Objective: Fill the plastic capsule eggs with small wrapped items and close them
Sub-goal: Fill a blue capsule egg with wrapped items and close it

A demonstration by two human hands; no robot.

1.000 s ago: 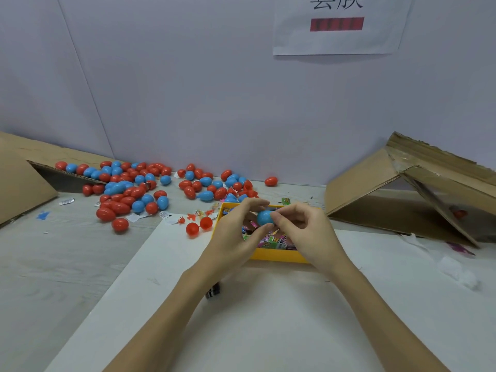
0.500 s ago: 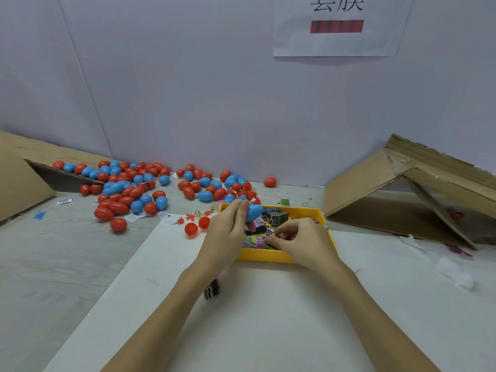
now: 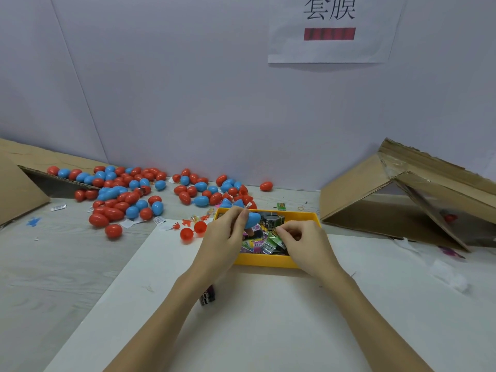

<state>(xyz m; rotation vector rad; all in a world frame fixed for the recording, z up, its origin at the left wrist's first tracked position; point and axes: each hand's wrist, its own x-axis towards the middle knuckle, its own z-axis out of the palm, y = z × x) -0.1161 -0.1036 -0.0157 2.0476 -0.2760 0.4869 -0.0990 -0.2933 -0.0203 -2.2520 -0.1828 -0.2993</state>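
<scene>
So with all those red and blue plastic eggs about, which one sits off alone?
The red plastic egg by the back wall, right of both heaps. Nothing touches it; the others lie bunched together.

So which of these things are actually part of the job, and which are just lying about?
Part of the job:
left hand gripping blue egg
right hand pinching a wrapped item
yellow tray
pile of red and blue eggs

Lying about:
cardboard box
wall sign
rubber band
</scene>
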